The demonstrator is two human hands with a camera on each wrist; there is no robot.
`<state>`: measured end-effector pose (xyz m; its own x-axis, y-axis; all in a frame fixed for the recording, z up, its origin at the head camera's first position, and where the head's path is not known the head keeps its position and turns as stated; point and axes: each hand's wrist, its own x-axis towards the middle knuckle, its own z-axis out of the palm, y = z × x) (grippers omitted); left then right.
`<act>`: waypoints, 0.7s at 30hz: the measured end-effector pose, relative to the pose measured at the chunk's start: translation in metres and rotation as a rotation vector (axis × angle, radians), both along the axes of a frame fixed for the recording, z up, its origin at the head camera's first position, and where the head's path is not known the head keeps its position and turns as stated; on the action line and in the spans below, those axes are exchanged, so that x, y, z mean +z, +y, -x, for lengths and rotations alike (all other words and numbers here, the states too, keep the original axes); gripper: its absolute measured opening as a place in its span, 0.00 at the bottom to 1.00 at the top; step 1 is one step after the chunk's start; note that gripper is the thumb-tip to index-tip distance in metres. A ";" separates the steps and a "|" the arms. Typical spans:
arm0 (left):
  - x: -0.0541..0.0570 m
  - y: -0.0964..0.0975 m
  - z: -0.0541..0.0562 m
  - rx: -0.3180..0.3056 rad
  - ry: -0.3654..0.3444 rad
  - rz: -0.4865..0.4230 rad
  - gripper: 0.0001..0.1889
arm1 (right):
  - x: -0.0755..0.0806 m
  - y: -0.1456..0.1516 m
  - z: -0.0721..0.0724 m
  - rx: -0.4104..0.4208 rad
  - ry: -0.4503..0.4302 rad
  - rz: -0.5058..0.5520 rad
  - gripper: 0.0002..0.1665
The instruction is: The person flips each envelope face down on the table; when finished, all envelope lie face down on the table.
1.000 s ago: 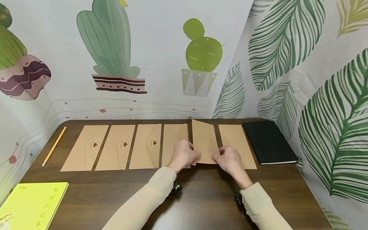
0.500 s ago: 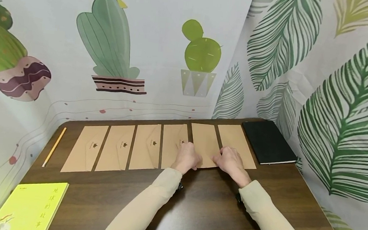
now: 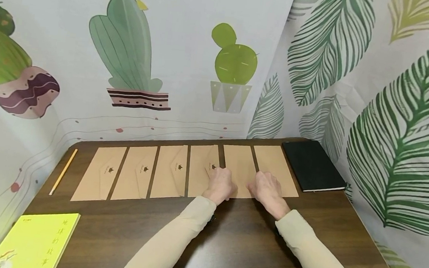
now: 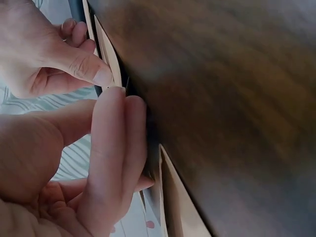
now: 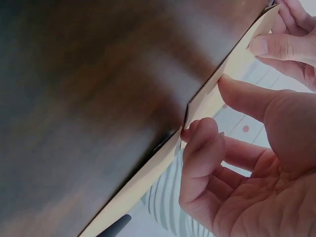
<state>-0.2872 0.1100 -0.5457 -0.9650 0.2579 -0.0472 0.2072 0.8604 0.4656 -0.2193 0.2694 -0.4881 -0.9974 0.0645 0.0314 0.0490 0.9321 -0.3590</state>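
Note:
A plain brown paper envelope (image 3: 240, 159) lies fifth from the left in a row along the back of the table. My left hand (image 3: 221, 183) holds its near left corner, fingers bent, also covering part of the neighbouring crown-printed envelope (image 3: 200, 162). At the near right corner, my right hand (image 3: 267, 187) grips it with the thumb on the paper. The right wrist view shows that thumb on the envelope's edge (image 5: 205, 103) and the bent fingers beside its corner. In the left wrist view, both hands meet the thin paper edge (image 4: 109, 49).
Another plain envelope (image 3: 274, 165) lies to the right, beside a black notebook (image 3: 313, 166). More crown-printed envelopes (image 3: 98, 170) continue leftward to a yellow pencil (image 3: 63, 172). A bright yellow book (image 3: 33, 237) sits front left. A patterned wall cloth (image 3: 190, 63) hangs behind the table.
The held envelope, its far edge raised earlier, has come down flat and slightly nearer me, level with the row. My left hand has shifted right and nearer; the right hand barely moved.

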 end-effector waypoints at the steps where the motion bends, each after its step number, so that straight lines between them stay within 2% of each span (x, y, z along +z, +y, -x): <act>1: -0.001 0.000 0.000 -0.004 0.003 0.000 0.14 | 0.000 -0.001 -0.001 0.001 0.002 0.000 0.27; 5: -0.002 -0.001 -0.001 -0.024 0.026 -0.037 0.16 | 0.004 -0.003 -0.001 -0.010 -0.023 0.005 0.27; 8: 0.005 -0.005 -0.003 -0.032 0.010 -0.096 0.15 | 0.002 -0.005 0.000 -0.009 -0.014 0.018 0.26; 9: 0.010 -0.008 -0.005 -0.027 -0.013 -0.117 0.15 | -0.010 0.000 0.005 0.015 0.027 0.040 0.26; 11: 0.013 -0.013 -0.005 -0.020 -0.003 -0.148 0.14 | -0.013 -0.004 0.006 0.034 0.053 0.061 0.24; 13: 0.022 -0.019 -0.008 -0.002 -0.029 -0.182 0.15 | -0.030 -0.003 0.015 0.064 0.118 0.081 0.23; 14: 0.025 -0.023 -0.008 0.007 -0.034 -0.207 0.15 | -0.033 -0.006 0.017 0.079 0.137 0.089 0.22; 15: 0.023 -0.026 -0.005 0.010 -0.005 -0.223 0.16 | -0.036 -0.008 0.020 0.093 0.147 0.097 0.22; 16: 0.019 -0.030 -0.002 0.007 0.043 -0.234 0.15 | -0.027 -0.016 0.018 0.085 0.124 0.097 0.20; 18: 0.031 -0.038 -0.005 0.026 0.022 -0.267 0.13 | -0.041 -0.020 0.026 0.115 0.159 0.117 0.22; 20: 0.024 -0.045 -0.003 0.028 0.094 -0.289 0.11 | -0.027 -0.032 0.021 0.124 0.120 0.145 0.21; 21: 0.027 -0.049 -0.005 0.033 0.108 -0.293 0.09 | -0.026 -0.037 0.020 0.131 0.123 0.153 0.20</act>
<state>-0.2826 0.0613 -0.5188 -0.9684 0.2138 0.1280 0.2433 0.6999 0.6715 -0.2390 0.2328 -0.5143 -0.9869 -0.0521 0.1528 -0.1218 0.8616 -0.4928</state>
